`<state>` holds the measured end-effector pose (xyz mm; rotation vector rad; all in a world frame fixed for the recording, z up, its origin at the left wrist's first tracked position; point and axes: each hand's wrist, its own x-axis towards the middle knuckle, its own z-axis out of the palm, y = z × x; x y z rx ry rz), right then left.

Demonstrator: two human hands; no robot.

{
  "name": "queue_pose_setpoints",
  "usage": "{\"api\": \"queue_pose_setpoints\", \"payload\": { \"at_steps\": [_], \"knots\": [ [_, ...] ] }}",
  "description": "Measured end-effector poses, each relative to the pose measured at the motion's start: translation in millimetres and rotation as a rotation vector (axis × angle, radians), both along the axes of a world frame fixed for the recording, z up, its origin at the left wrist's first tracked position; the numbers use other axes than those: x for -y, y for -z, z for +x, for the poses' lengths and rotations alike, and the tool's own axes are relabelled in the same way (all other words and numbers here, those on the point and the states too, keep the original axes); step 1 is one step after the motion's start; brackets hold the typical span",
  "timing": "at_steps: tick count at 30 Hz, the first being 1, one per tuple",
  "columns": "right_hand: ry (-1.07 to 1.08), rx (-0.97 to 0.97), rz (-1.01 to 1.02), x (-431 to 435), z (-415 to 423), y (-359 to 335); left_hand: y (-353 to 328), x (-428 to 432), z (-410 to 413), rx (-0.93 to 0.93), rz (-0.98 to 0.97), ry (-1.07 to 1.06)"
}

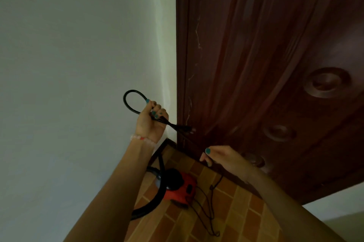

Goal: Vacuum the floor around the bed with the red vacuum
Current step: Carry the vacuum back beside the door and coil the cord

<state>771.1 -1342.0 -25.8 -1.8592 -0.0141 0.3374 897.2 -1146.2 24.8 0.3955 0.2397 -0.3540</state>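
Vacuum (181, 188) below left hand (151, 121), grip on cord (124, 99).

The floor (239, 220) is tiled in orange and brown bricks. On it stands the red vacuum (184, 189), with its black hose (152, 203) curving along the tiles. A thin black cord (209, 215) lies looped loosely beside it.

This is a room in a home, seen at a corner. On the left, a plain white plastered wall (78, 48) meets a dark reddish wooden door (256, 44) carved with round rosettes. The nearer floor (240, 216) is tiled in orange-brown blocks. A small red canister vacuum (184, 189) stands there, its power cord (173, 126) trailing.
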Motion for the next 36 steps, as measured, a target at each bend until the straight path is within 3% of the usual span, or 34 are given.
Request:
{"api": "queue_pose_setpoints", "payload": {
  "at_steps": [5,7,10,12,14,20,23,25,29,36],
  "knots": [
    [-0.078,-0.139,-0.177,11,1,38,6,-28,8,-0.087,-0.262,-0.007],
    [-0.112,-0.127,-0.290,15,2,43,8,-42,6,-0.100,-0.236,0.119],
    [-0.033,0.053,-0.440,17,12,35,16,-47,-7,-0.101,0.148,0.342],
    [-0.005,0.163,-0.483,11,18,17,28,-39,-18,-0.083,0.493,0.390],
    [-0.060,0.266,-0.526,2,25,1,40,-27,-32,-0.003,0.699,0.457],
    [-0.104,0.398,-0.798,-18,35,-35,52,-4,-71,0.203,0.745,0.905],
    [-0.055,0.329,-0.870,-11,34,-34,53,0,-79,0.370,0.922,0.966],
    [0.022,0.248,-0.757,-1,30,-24,56,-2,-75,0.455,0.983,0.920],
    [0.171,0.096,-0.217,23,21,-4,61,-13,-60,0.278,0.789,0.760],
    [0.256,-0.021,-0.022,11,4,18,54,-17,-54,0.008,-0.023,0.455]
  ]
}}
